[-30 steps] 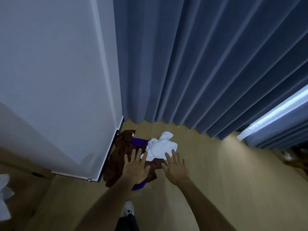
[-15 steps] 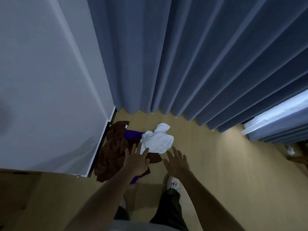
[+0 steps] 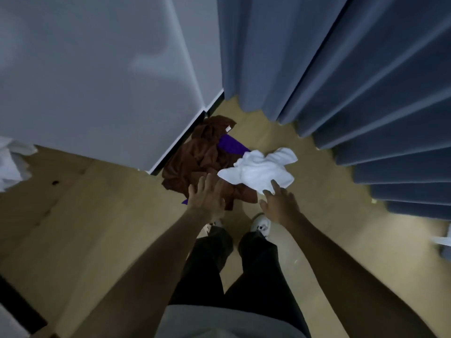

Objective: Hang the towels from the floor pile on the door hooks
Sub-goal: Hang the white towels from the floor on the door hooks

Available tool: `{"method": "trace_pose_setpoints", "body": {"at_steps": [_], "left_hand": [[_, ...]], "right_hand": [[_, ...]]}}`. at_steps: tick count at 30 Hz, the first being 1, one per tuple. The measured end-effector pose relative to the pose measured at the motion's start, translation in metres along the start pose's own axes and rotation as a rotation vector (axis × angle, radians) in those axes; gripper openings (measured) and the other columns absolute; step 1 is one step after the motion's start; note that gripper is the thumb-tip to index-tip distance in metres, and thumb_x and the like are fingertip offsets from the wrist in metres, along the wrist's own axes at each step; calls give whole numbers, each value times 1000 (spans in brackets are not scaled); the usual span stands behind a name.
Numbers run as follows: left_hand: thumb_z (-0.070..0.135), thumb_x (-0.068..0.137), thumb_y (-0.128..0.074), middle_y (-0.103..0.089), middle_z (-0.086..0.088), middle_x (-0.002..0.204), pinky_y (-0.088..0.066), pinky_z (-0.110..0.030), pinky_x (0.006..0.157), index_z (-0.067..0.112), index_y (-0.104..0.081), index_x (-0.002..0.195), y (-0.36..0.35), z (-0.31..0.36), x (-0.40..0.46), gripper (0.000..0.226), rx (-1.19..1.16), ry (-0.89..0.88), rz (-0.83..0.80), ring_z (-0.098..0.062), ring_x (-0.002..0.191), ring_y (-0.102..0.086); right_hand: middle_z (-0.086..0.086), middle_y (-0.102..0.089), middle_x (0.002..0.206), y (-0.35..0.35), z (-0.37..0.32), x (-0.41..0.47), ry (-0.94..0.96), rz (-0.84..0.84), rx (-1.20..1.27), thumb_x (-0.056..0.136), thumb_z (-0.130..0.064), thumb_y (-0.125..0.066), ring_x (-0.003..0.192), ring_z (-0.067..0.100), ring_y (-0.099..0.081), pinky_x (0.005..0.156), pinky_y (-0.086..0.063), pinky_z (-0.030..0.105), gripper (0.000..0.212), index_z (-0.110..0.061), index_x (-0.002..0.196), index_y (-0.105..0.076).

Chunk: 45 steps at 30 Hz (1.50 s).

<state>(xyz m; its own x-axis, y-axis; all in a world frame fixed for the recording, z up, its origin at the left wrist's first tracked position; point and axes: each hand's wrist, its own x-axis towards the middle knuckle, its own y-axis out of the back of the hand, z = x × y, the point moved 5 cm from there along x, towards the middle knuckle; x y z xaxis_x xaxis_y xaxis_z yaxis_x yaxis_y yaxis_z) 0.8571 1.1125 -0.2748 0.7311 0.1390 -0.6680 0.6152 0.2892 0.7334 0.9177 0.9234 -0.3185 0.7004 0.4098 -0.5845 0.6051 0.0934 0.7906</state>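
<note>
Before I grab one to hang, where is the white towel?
In the head view the white towel lies on top of the pile's right side, over the brown towel, just beyond the right hand.

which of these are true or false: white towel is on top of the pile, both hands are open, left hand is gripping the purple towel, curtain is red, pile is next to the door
1. The white towel lies on top of the pile. True.
2. Both hands are open. True: the left hand and right hand reach down with fingers spread, holding nothing.
3. The left hand grips the purple towel. False: it is over the brown towel and grips nothing.
4. The curtain is red. False: it is blue.
5. The pile lies by the door. True: it sits at the door's bottom corner.
</note>
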Motion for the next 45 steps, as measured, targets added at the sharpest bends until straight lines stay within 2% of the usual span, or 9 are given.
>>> {"method": "trace_pose_setpoints", "body": {"at_steps": [3, 6, 11, 23, 28, 37, 41, 43, 45], "left_hand": [[33, 96, -40, -5, -12, 159, -16, -52, 115, 19, -15, 150, -35, -2, 33, 62, -46, 27, -29, -32, 146, -7], [35, 95, -39, -9, -10, 158, -21, -49, 112, 19, -17, 149, -87, -8, 74, 61, -21, 37, -12, -30, 145, -11], [33, 96, -38, -5, -11, 159, -19, -50, 115, 19, -13, 150, -175, -10, 150, 62, -102, 67, -96, -31, 146, -7], [32, 96, -36, -2, -10, 159, -16, -47, 114, 17, -14, 150, -335, -36, 311, 60, -176, 22, -112, -30, 147, -4], [33, 95, -38, -8, -10, 158, -28, -43, 110, 17, -28, 144, -376, -55, 300, 53, -174, 85, -191, -30, 143, -17], [30, 95, -39, -23, -5, 150, -35, -39, 102, 17, -32, 139, -248, -29, 209, 47, -247, 94, -147, -26, 137, -27], [31, 96, -41, -27, -5, 149, -35, -38, 103, 17, -23, 146, -150, -9, 172, 56, -251, 26, -48, -24, 135, -29], [34, 94, -44, -25, -3, 151, -31, -36, 108, 18, -19, 148, -104, 0, 154, 62, -231, -13, -20, -23, 138, -25], [35, 93, -47, -29, -3, 149, -29, -34, 110, 16, -21, 147, -63, 5, 138, 63, -234, -42, -7, -22, 138, -28]], "right_hand": [[19, -25, 153, -28, 9, 39, 81, -33, -44, 90, -31, -52, 119, 39, -48, 98, -39, 46, 43, -5, 124, -55], [26, -46, 138, -82, 24, 82, 101, -138, -122, 76, -27, -71, 93, 43, -63, 79, -53, 50, 37, -2, 103, -68], [12, -4, 158, -180, 51, 151, 99, -236, -161, 97, -41, -37, 130, 37, -38, 104, -34, 44, 48, -15, 138, -40], [3, -1, 160, -308, 74, 376, 74, -159, -155, 94, -27, -47, 129, 38, -35, 101, -35, 44, 44, -14, 136, -43], [14, -42, 138, -321, 72, 393, 15, -153, -175, 95, -20, -45, 124, 36, -40, 103, -34, 40, 37, 1, 124, -50], [18, -56, 113, -210, 31, 247, 22, -196, -26, 89, -13, -49, 111, 33, -53, 87, -46, 34, 23, 1, 105, -56], [8, -58, 53, -111, -14, 190, 189, -55, 95, 53, -9, -81, 48, 23, -60, 40, -40, 18, 27, -9, 60, -55], [8, -57, 51, -61, -37, 167, 256, 3, 133, 61, -11, -73, 44, 23, -58, 37, -34, 20, 21, -9, 60, -52], [14, -63, 69, -6, -58, 146, 259, 92, 227, 82, -14, -55, 64, 30, -62, 52, -40, 30, 11, -6, 75, -54]]}}
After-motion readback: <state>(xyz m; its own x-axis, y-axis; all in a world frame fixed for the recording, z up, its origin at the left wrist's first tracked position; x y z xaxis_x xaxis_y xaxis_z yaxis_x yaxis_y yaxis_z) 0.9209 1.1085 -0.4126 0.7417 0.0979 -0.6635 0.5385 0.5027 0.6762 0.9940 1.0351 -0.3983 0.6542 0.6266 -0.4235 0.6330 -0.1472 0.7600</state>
